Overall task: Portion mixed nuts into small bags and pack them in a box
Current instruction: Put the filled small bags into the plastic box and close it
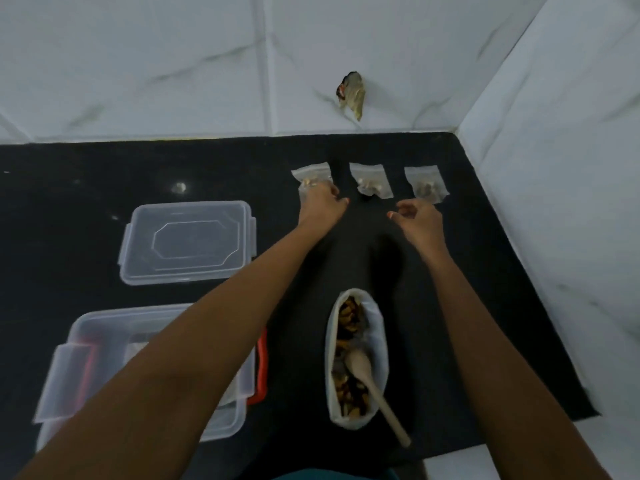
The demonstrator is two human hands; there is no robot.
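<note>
Three small clear bags of nuts lie in a row at the back of the black counter: the left bag (311,174), the middle bag (370,183) and the right bag (426,183). My left hand (320,202) rests on the left bag's lower part, fingers curled over it. My right hand (417,216) hovers just in front of the right bag, fingers loosely bent, holding nothing. Nearer me stands an open white bag of mixed nuts (356,358) with a wooden spoon (375,386) in it. A clear plastic box (69,368) with red seal sits at front left, partly hidden by my left arm.
The box's clear lid (187,242) lies flat behind the box. A white tiled wall runs along the back and right of the black counter (69,188). A hole with debris (351,95) marks the back wall. The counter's right edge runs diagonally.
</note>
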